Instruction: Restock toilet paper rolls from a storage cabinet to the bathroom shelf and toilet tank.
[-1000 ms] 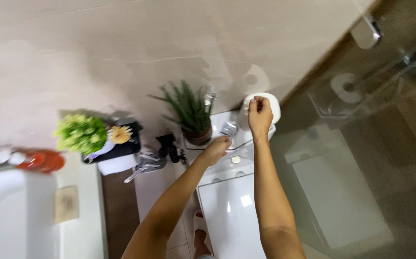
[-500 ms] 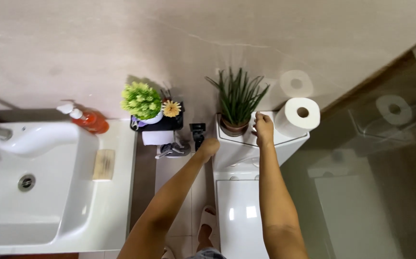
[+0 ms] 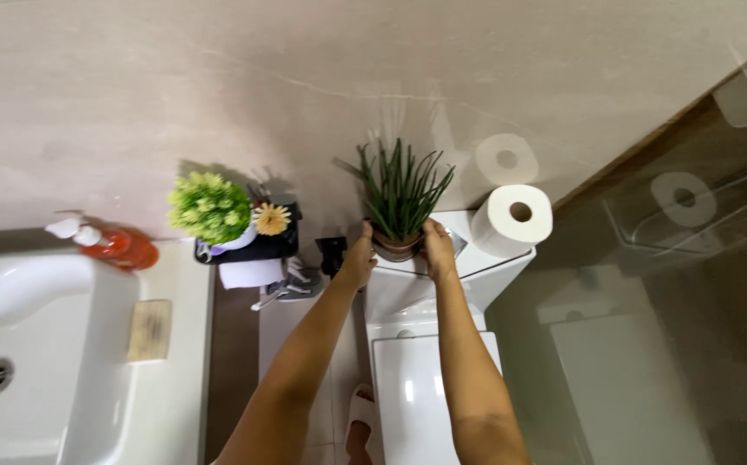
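Head view: the small brown pot of spiky green plant [image 3: 397, 207] stands upright on the white toilet tank [image 3: 485, 263], leaves pointing up toward the wall (slightly fanned). It sits between the hands: left hand [image 3: 359, 257] and right hand [image 3: 438, 250] clasp its sides, beside a white paper roll [image 3: 512, 220]

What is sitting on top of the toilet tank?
On the toilet tank stand a potted plant, gripped by the left hand and right hand, and a toilet paper roll. The hands cover most of the pot's sides and the lid beneath.
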